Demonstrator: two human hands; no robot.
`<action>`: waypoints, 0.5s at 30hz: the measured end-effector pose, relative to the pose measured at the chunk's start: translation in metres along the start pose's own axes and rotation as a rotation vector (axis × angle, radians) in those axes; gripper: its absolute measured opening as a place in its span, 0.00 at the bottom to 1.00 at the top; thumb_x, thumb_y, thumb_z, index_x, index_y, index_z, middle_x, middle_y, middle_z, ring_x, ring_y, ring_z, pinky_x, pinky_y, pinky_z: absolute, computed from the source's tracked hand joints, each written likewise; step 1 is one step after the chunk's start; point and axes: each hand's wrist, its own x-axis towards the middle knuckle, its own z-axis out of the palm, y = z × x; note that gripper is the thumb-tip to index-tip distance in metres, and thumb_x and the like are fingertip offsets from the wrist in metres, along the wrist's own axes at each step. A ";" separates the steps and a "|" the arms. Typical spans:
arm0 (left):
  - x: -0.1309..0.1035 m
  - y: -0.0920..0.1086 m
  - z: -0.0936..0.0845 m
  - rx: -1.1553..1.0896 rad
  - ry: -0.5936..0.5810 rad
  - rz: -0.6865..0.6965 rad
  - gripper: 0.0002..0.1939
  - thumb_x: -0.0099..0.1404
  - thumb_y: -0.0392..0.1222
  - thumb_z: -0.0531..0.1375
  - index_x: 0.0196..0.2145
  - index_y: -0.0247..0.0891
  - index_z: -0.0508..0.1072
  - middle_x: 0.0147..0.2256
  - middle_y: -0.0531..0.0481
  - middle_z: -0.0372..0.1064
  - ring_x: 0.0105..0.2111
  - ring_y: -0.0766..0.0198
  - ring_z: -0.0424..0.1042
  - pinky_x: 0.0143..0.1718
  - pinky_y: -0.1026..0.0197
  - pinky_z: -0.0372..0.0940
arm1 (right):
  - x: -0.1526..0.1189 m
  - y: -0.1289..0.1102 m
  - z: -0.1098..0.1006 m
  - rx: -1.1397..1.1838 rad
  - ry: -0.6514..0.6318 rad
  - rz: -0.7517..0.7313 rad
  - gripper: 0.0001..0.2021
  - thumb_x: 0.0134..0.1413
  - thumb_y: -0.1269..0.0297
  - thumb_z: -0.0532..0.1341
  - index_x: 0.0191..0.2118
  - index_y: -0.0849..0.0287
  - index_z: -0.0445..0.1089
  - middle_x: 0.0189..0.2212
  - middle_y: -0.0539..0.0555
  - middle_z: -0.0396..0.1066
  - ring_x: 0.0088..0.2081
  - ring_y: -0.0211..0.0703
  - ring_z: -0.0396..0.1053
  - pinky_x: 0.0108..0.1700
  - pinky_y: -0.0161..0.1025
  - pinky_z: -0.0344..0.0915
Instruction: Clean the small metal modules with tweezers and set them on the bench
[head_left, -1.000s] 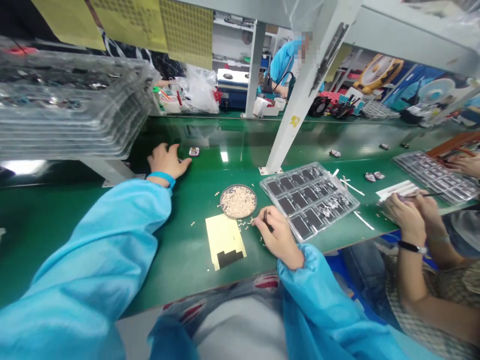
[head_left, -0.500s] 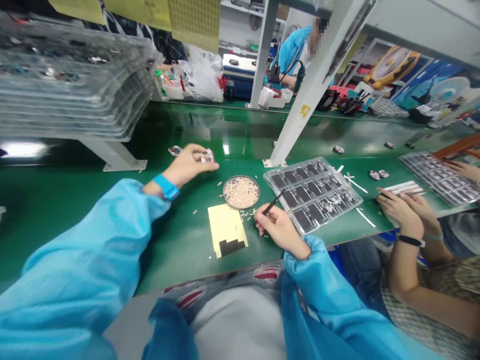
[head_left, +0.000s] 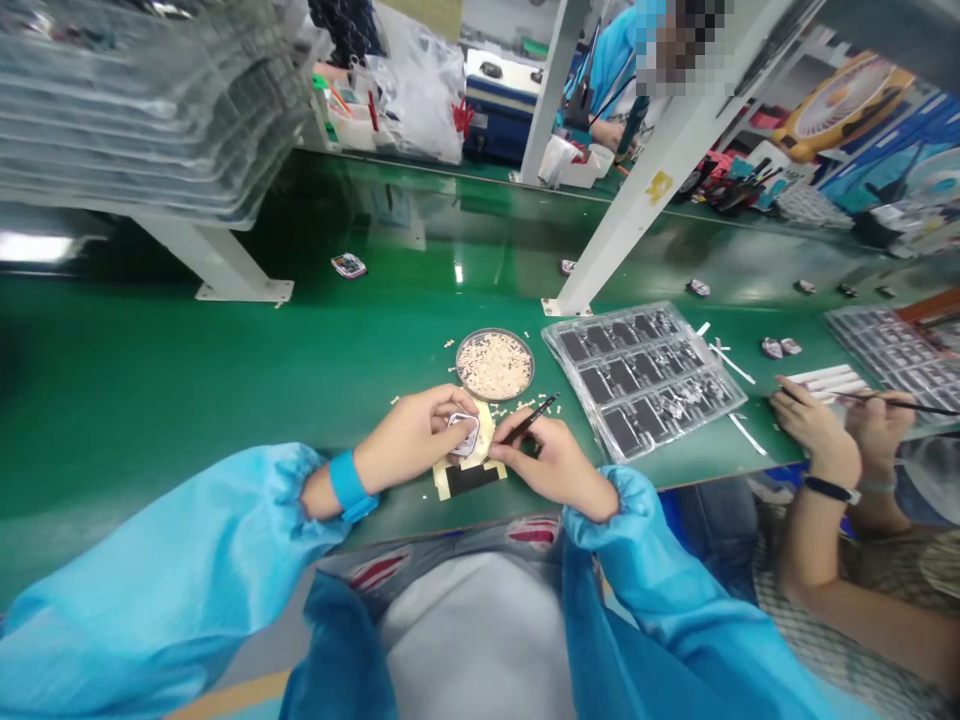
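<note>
My left hand [head_left: 420, 432] is closed on a small rounded-square device part [head_left: 464, 436] with a pale rim, held over a yellow sheet [head_left: 482, 425]. Slim black tweezers [head_left: 525, 424] are gripped in my right hand [head_left: 551, 458], just right of that part. The tweezers' tip is hidden by my fingers. A strip of black pieces [head_left: 472, 480] lies on the sheet's near end. Beyond my hands stands a round dish [head_left: 495, 364] full of small tan pieces, with several loose ones beside it. A similar device part [head_left: 349, 265] lies farther back on the left.
A clear plastic tray [head_left: 637, 385] of black parts lies right of my hands. A white post [head_left: 600, 240] rises behind it. Stacked clear trays [head_left: 142, 130] stand at back left. A co-worker's hands [head_left: 825, 435] work at the right, near another tray [head_left: 900, 350].
My left hand has brought the device part from the back left down over the yellow sheet. My right hand has shifted slightly with the tweezers. The camera view has tilted down.
</note>
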 end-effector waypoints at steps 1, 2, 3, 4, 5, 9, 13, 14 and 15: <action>0.000 -0.001 0.000 -0.001 -0.004 0.010 0.11 0.64 0.44 0.63 0.40 0.37 0.69 0.29 0.52 0.73 0.26 0.63 0.75 0.27 0.61 0.73 | 0.000 0.000 0.000 0.007 -0.003 0.003 0.05 0.58 0.63 0.67 0.37 0.58 0.74 0.33 0.51 0.75 0.32 0.38 0.71 0.38 0.36 0.69; -0.001 -0.002 0.000 -0.001 -0.007 0.016 0.11 0.64 0.44 0.63 0.40 0.37 0.69 0.29 0.52 0.73 0.27 0.63 0.75 0.29 0.61 0.74 | 0.000 -0.001 0.000 0.013 -0.004 0.006 0.05 0.59 0.63 0.67 0.37 0.58 0.73 0.33 0.51 0.75 0.32 0.38 0.71 0.38 0.36 0.69; -0.001 -0.002 -0.001 0.005 -0.007 0.021 0.11 0.64 0.44 0.64 0.41 0.37 0.69 0.29 0.52 0.73 0.27 0.63 0.76 0.29 0.61 0.74 | 0.000 -0.001 0.000 0.018 -0.004 0.008 0.05 0.59 0.63 0.67 0.37 0.58 0.73 0.33 0.51 0.75 0.32 0.38 0.71 0.38 0.36 0.69; -0.001 -0.003 -0.001 0.018 -0.003 0.024 0.11 0.63 0.43 0.64 0.41 0.37 0.69 0.30 0.52 0.73 0.27 0.63 0.76 0.30 0.61 0.74 | 0.000 -0.001 -0.001 0.021 -0.002 0.008 0.05 0.59 0.63 0.67 0.38 0.58 0.73 0.33 0.51 0.76 0.33 0.38 0.71 0.39 0.36 0.70; -0.001 -0.003 -0.002 0.035 0.002 0.027 0.11 0.63 0.43 0.64 0.41 0.37 0.69 0.30 0.52 0.74 0.27 0.63 0.76 0.30 0.62 0.73 | 0.000 -0.001 -0.001 0.022 -0.002 0.007 0.05 0.59 0.63 0.67 0.38 0.58 0.73 0.33 0.51 0.76 0.33 0.39 0.72 0.39 0.36 0.70; -0.002 -0.004 -0.003 0.073 0.021 0.031 0.11 0.63 0.42 0.64 0.41 0.37 0.69 0.34 0.50 0.75 0.28 0.63 0.77 0.29 0.63 0.73 | 0.000 0.000 -0.002 0.018 -0.001 0.014 0.05 0.58 0.64 0.67 0.37 0.58 0.73 0.33 0.51 0.76 0.33 0.39 0.72 0.39 0.37 0.70; -0.002 -0.004 -0.002 0.047 0.022 0.015 0.10 0.63 0.42 0.63 0.41 0.37 0.69 0.31 0.51 0.75 0.28 0.63 0.77 0.30 0.62 0.74 | 0.000 -0.003 -0.001 0.099 0.052 -0.005 0.04 0.59 0.65 0.67 0.36 0.57 0.72 0.32 0.51 0.76 0.35 0.40 0.74 0.40 0.38 0.71; -0.002 -0.004 -0.002 0.043 0.022 0.010 0.10 0.63 0.43 0.63 0.41 0.38 0.69 0.31 0.51 0.75 0.28 0.62 0.77 0.30 0.62 0.74 | 0.000 -0.004 -0.001 0.127 0.089 -0.025 0.04 0.59 0.66 0.67 0.36 0.57 0.72 0.33 0.52 0.76 0.36 0.41 0.75 0.41 0.40 0.72; -0.002 -0.003 -0.001 0.042 0.024 0.006 0.10 0.63 0.43 0.63 0.41 0.38 0.69 0.31 0.51 0.75 0.28 0.62 0.77 0.30 0.62 0.74 | 0.001 -0.005 0.001 0.146 0.136 -0.054 0.04 0.58 0.66 0.68 0.36 0.56 0.72 0.33 0.52 0.77 0.37 0.42 0.76 0.43 0.41 0.72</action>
